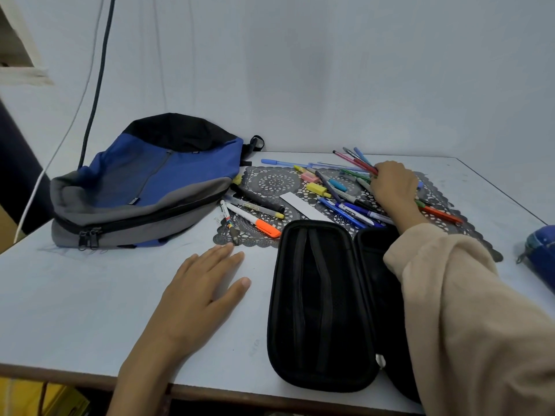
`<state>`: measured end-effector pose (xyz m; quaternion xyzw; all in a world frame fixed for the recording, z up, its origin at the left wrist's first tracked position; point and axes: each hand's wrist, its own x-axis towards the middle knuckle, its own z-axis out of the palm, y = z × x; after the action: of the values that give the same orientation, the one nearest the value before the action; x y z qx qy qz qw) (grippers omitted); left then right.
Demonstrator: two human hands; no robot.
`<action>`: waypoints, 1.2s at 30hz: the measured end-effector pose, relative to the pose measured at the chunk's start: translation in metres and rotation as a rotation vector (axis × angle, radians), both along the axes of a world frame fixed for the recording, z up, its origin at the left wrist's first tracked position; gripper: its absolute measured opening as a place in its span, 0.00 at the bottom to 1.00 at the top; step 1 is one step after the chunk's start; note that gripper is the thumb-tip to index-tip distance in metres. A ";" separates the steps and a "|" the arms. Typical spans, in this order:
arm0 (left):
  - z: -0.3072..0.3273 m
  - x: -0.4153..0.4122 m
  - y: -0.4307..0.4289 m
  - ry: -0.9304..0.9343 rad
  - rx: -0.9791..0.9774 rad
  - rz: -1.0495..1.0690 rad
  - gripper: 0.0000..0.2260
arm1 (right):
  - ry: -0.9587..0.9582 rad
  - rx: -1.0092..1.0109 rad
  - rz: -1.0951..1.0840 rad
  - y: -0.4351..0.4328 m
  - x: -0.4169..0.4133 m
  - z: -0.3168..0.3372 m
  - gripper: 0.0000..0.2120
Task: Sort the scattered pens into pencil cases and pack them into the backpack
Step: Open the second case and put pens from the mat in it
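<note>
Head view — my right hand (pixel 390 184) grips a pen bundle (pixel 357 159); the open pencil case (pixel 318 301) lies nearer me, lengthwise — left hand (pixel 198 292) flat on the tabletop (pixel 90 295).

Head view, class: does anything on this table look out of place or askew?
Yes. The pens lie scattered criss-cross over the lace mat, some past its edge, while the open black pencil case beside them shows none in its visible half.

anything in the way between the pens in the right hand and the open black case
Nothing visible blocks it. The right hand grips a bunch of pens beyond the black pencil case, which lies open. Only loose pens lie flat on the mat between them; the sleeve hides the case's right half.
</note>
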<state>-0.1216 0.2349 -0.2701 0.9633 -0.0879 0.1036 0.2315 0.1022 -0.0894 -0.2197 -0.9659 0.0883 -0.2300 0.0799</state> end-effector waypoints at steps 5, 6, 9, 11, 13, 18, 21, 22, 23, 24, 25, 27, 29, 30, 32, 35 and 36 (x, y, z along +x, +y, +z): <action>0.001 0.000 0.000 0.005 -0.003 0.005 0.35 | 0.102 -0.150 0.082 0.003 0.009 0.000 0.08; 0.001 -0.001 0.000 0.003 -0.007 0.006 0.35 | 0.112 -0.162 0.079 0.003 0.010 -0.001 0.08; 0.002 -0.001 -0.001 -0.006 -0.012 0.004 0.35 | 0.120 -0.176 0.059 0.002 0.011 -0.002 0.07; 0.003 -0.001 -0.001 -0.013 -0.025 0.007 0.35 | 0.119 -0.170 0.051 0.001 0.011 -0.002 0.05; 0.004 -0.001 -0.001 -0.023 -0.040 0.009 0.35 | 0.124 -0.143 0.044 -0.001 0.011 -0.001 0.05; 0.003 -0.001 -0.001 -0.022 -0.049 0.005 0.34 | 0.165 -0.037 0.059 -0.006 0.009 0.004 0.05; 0.004 -0.001 0.000 -0.018 -0.052 0.003 0.34 | 0.177 0.015 0.062 -0.009 0.004 0.002 0.04; 0.004 -0.001 0.000 -0.016 -0.051 0.003 0.34 | 0.169 0.030 0.057 -0.010 0.003 0.002 0.06; 0.004 -0.001 0.000 -0.016 -0.051 0.003 0.34 | 0.162 0.041 0.048 -0.010 0.001 0.002 0.08; 0.003 -0.001 0.000 -0.019 -0.050 0.003 0.34 | 0.155 0.053 0.039 -0.011 -0.001 0.002 0.10; 0.003 0.000 0.000 -0.025 -0.050 0.003 0.34 | 0.144 0.065 0.035 -0.011 -0.002 0.002 0.12; 0.003 -0.001 -0.001 -0.034 -0.052 0.003 0.34 | 0.119 0.090 0.028 -0.013 -0.003 0.002 0.16; 0.004 -0.001 -0.001 -0.031 -0.052 0.001 0.34 | 0.089 0.109 0.007 -0.015 -0.002 0.002 0.18; 0.004 -0.001 -0.001 -0.028 -0.051 0.000 0.34 | 0.078 0.117 -0.007 -0.016 -0.002 0.002 0.18; 0.004 -0.001 0.000 -0.022 -0.047 0.001 0.34 | 0.067 0.138 -0.025 -0.017 -0.004 0.004 0.18; 0.004 -0.001 0.000 -0.020 -0.047 0.005 0.34 | 0.076 0.203 0.004 -0.016 -0.005 0.006 0.18; 0.004 -0.001 -0.001 -0.021 -0.049 0.005 0.34 | 0.076 0.233 0.032 -0.016 -0.005 0.007 0.17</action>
<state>-0.1225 0.2343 -0.2662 0.9564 -0.0852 0.1164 0.2539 0.0975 -0.1058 -0.2131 -0.9594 0.1018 -0.1800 0.1917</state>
